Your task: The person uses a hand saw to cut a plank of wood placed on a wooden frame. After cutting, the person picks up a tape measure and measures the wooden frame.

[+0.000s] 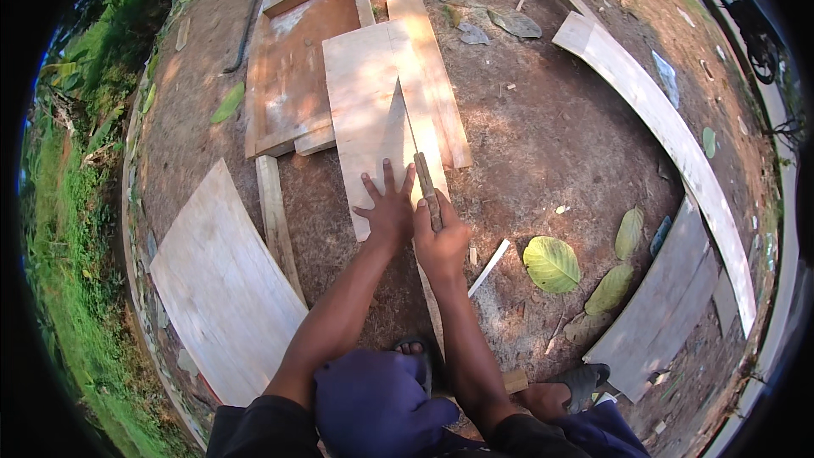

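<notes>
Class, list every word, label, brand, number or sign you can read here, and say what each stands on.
There are none that can be read.
Plywood sheet and saw: no legible lettering.
Pale blue scrap and motorbike, right: too small or blurred to tell.

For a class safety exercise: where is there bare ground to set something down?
Widest: mostly bare brown soil between the pale rectangular plywood sheet under the left hand and the long whitish curved board. A smaller strip separates that sheet from the narrow wooden batten. Crowded: lower right, with yellow-green oval leaves and a weathered grey panel.
</notes>
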Motion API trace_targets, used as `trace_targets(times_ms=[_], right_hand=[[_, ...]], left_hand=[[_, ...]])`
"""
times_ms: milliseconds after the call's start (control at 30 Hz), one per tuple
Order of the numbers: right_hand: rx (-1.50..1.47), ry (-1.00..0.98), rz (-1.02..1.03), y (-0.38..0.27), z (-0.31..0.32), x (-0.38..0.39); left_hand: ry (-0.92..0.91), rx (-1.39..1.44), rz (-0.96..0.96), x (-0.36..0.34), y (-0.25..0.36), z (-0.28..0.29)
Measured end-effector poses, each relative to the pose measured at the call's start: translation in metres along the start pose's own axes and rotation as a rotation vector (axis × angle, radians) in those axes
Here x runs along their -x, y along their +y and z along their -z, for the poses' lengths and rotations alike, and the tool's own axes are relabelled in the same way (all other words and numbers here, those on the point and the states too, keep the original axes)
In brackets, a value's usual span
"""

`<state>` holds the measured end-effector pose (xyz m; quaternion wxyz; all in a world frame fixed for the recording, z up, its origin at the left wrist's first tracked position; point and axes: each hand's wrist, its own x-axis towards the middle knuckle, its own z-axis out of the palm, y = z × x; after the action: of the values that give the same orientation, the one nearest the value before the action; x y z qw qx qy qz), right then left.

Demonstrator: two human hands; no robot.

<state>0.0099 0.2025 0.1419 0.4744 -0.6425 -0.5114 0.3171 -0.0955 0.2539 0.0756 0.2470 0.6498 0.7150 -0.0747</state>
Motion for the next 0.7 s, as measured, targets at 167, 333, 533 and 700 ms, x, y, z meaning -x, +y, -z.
trace_targets(times_ms=[167,333,533,700], right_hand=[[0.028,0.031,-0.071,-0.005,0.048,0.076],[-0.04,-0.038,-0.177,-0.006,0.014,0.015],[0.061,0.031,-0.079,0.005,-0.003,0.003],[0.045,0.004,-0.079,0.001,0.061,0.087]], left_hand=[[-0.105,0.014,0.031,0.009,0.013,0.025],[-0.042,-0.016,0.027,0.0,0.005,0.006],[-0.045,-0.02,0.024,0.002,0.002,0.005],[-0.088,0.01,0.03,0.007,0.012,0.021]])
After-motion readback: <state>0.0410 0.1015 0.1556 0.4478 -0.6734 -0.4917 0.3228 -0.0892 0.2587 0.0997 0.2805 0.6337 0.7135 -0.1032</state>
